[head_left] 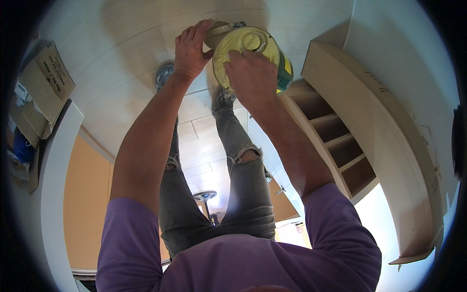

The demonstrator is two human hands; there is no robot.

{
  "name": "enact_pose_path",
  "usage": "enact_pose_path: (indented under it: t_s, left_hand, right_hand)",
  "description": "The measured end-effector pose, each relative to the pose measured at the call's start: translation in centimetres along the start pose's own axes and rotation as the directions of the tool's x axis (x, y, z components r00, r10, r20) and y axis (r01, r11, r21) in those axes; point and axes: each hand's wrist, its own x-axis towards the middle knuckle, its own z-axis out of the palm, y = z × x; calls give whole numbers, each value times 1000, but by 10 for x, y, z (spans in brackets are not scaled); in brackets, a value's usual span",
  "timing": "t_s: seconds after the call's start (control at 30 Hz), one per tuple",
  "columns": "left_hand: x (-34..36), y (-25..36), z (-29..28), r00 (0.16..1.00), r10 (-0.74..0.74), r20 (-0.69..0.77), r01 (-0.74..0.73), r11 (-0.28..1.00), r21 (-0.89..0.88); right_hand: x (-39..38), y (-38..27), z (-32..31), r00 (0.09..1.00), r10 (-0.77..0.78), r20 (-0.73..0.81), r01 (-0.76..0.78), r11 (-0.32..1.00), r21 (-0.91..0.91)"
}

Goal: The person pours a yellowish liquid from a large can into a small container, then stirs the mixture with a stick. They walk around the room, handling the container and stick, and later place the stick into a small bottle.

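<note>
Yellow-topped tin (236,44) is left of the shelf unit (338,141), right hand (250,75) on it, left hand (192,51) alongside; whether either grip pinches, I cannot tell. Uneven pressing could tip it.

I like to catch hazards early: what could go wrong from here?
The green-and-yellow tin appears close to the right shoe, so if it tipped or slipped from under the right hand, it might strike that foot. Whether it rests on the floor is unclear.

The long brown cardboard lies beside the shelf unit on the right; a wide arm swing could knock it.
</note>
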Motion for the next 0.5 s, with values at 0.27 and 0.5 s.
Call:
enact_pose_path:
  t_s: [0.27,0.5]
  left_hand:
    - [2,-5,6,1000,-19,-24,19,1000,1]
    - [1,-10,7,999,-25,-23,25,1000,2]
  right_hand:
    - [2,-3,0,999,-24,-28,24,1000,1]
    - [4,-5,-3,997,-61,-39,63,997,47]
